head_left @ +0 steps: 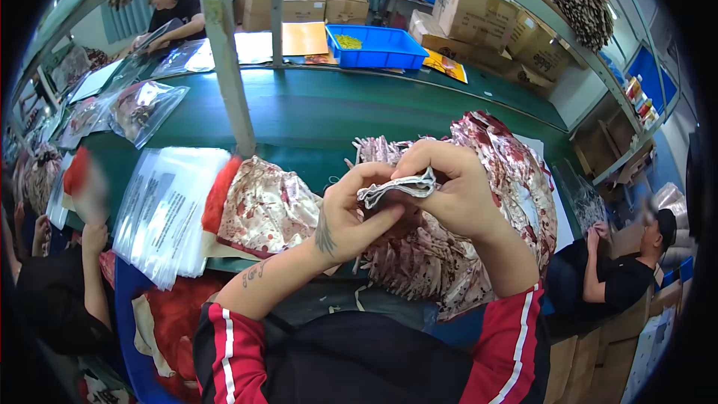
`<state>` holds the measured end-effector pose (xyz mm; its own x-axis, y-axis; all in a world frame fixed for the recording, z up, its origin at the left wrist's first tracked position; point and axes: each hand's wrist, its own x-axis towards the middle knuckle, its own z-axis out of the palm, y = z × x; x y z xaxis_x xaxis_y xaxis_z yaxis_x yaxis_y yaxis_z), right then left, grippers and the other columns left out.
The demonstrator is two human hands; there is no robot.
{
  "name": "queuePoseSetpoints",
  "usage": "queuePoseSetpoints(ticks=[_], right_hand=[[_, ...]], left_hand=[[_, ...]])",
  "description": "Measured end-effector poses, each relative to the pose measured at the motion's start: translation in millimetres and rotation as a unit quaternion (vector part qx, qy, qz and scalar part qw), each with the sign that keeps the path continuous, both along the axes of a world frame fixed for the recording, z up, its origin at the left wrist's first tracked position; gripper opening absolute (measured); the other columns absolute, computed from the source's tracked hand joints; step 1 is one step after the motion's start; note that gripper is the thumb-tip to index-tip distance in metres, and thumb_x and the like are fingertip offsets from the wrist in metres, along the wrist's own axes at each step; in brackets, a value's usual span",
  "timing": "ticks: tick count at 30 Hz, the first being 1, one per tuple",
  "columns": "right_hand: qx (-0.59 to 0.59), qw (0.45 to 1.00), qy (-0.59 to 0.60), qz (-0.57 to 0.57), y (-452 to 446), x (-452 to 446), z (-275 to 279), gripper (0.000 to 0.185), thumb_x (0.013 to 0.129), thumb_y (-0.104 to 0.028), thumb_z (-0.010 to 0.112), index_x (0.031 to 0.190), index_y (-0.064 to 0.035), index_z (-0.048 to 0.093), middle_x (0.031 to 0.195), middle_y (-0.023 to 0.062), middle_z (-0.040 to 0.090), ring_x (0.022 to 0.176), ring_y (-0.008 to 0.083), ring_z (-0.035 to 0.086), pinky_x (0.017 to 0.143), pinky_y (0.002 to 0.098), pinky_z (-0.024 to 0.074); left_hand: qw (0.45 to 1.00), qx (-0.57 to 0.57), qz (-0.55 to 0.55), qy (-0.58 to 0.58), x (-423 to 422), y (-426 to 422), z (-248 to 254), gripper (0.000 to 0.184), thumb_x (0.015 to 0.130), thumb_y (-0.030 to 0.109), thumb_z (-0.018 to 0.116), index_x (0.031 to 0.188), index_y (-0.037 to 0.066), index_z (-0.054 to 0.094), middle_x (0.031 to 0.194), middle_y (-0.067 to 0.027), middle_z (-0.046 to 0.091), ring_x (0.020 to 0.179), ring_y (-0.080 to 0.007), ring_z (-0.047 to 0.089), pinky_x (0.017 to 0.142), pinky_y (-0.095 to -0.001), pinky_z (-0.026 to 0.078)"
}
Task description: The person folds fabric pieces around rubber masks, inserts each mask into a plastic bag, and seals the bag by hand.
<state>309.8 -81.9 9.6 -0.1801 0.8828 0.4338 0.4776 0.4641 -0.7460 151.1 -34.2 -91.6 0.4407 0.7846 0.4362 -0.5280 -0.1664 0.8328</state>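
Note:
Both my hands meet near the middle of the view, holding one folded piece of pale fabric (396,189) with its edges facing up. My left hand (355,213) grips its left end, thumb and fingers closed on it. At the right end, my right hand (449,183) pinches the cloth. Beneath and behind my hands spreads a large pile of cream and dark-red stained fabric (516,187) with fringed strips. Left of my hands lies a stained cream cloth (269,206) with a red fluffy edge (218,202).
Clear printed plastic bags (168,209) lie at left on the green table (299,105). A metal post (224,52) rises behind them. Farther back sits a blue tray (378,46). People work at far left, upper left and right. Red fabric (179,322) lies lower left.

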Motion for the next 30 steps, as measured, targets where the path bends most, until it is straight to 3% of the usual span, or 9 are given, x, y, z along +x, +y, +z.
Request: queuePoseSetpoints(ticks=[5,9,11,12,14,19,24,29,30], right_hand=[[-0.061,0.995,0.053,0.051,16,-33,18,0.01,0.08,0.0,0.074,0.086,-0.0026,0.067,0.082,0.0028,0.065,0.071,0.0095,0.055,0.065,0.0222,0.0439],[-0.156,0.982,0.092,0.057,49,-56,20,0.009,0.082,-0.002,0.073,0.086,-0.0027,0.066,0.08,0.0051,0.065,0.068,0.0088,0.055,0.063,0.0205,0.0438],[-0.165,0.978,0.11,0.064,73,-65,10,0.009,0.083,-0.002,0.073,0.087,-0.0024,0.065,0.08,0.0055,0.065,0.066,0.009,0.055,0.062,0.0206,0.0442],[-0.175,0.975,0.124,0.065,87,-69,-1,0.009,0.084,-0.003,0.072,0.088,-0.002,0.064,0.08,0.0059,0.064,0.065,0.0091,0.055,0.06,0.0206,0.0445],[-0.196,0.966,0.153,0.065,108,-77,-25,0.01,0.086,-0.003,0.072,0.09,-0.0014,0.063,0.079,0.0067,0.063,0.062,0.0094,0.056,0.056,0.0207,0.0453],[-0.286,0.951,0.109,0.033,130,-95,-87,0.014,0.088,-0.004,0.07,0.097,-0.001,0.061,0.079,0.0074,0.061,0.056,0.0112,0.057,0.046,0.0228,0.0461],[-0.398,0.914,0.043,0.072,116,-122,-127,0.029,0.089,0.0,0.062,0.117,-0.003,0.053,0.077,0.0094,0.061,0.05,0.0132,0.057,0.039,0.0251,0.0442],[-0.499,0.854,0.056,0.135,88,-141,-140,0.034,0.084,0.005,0.045,0.116,-0.0019,0.053,0.069,0.0092,0.061,0.048,0.0152,0.059,0.04,0.0276,0.0462],[-0.454,0.871,-0.086,0.168,92,-141,-141,0.032,0.084,0.002,0.049,0.115,-0.0017,0.055,0.07,0.0101,0.062,0.051,0.0188,0.062,0.045,0.0315,0.0495]], left_hand=[[0.999,0.032,-0.04,0.001,-19,-3,-12,0.028,0.084,0.003,0.074,0.11,-0.001,0.066,0.096,-0.0074,0.072,0.077,-0.0124,0.063,0.069,-0.0248,0.051],[0.983,-0.108,-0.146,-0.033,-51,-8,-10,0.04,0.087,-0.001,0.069,0.126,-0.001,0.057,0.105,-0.0125,0.07,0.076,-0.0148,0.067,0.073,-0.0216,0.054],[0.965,-0.084,-0.139,0.206,-90,-8,-2,0.031,0.085,0.0,0.071,0.116,-0.001,0.064,0.094,-0.0104,0.073,0.073,-0.0152,0.066,0.07,-0.0235,0.053],[0.964,-0.088,-0.135,0.21,-99,-8,-7,0.031,0.085,0.0,0.071,0.116,-0.001,0.064,0.094,-0.0104,0.073,0.073,-0.0152,0.066,0.07,-0.0235,0.053],[0.97,0.1,0.079,0.206,-114,-11,-22,0.024,0.08,0.002,0.073,0.104,-0.001,0.072,0.075,-0.0026,0.07,0.062,-0.0112,0.059,0.058,-0.0222,0.046],[0.919,0.056,0.349,0.175,-147,6,-35,0.021,0.076,-0.003,0.061,0.097,-0.002,0.066,0.087,-0.008,0.069,0.063,-0.0128,0.056,0.06,-0.0246,0.046],[0.94,-0.155,0.29,-0.092,-140,34,-14,0.018,0.079,-0.001,0.054,0.095,0.002,0.06,0.087,-0.0085,0.065,0.068,-0.0133,0.055,0.064,-0.0247,0.045],[0.96,-0.232,0.153,-0.026,-136,72,-35,0.021,0.079,-0.001,0.048,0.097,0.007,0.056,0.081,-0.0046,0.062,0.068,-0.0128,0.054,0.064,-0.0203,0.043],[0.96,-0.233,0.151,-0.023,-132,81,-43,0.021,0.079,-0.001,0.048,0.097,0.007,0.056,0.081,-0.0046,0.062,0.068,-0.0128,0.054,0.064,-0.0203,0.043]])
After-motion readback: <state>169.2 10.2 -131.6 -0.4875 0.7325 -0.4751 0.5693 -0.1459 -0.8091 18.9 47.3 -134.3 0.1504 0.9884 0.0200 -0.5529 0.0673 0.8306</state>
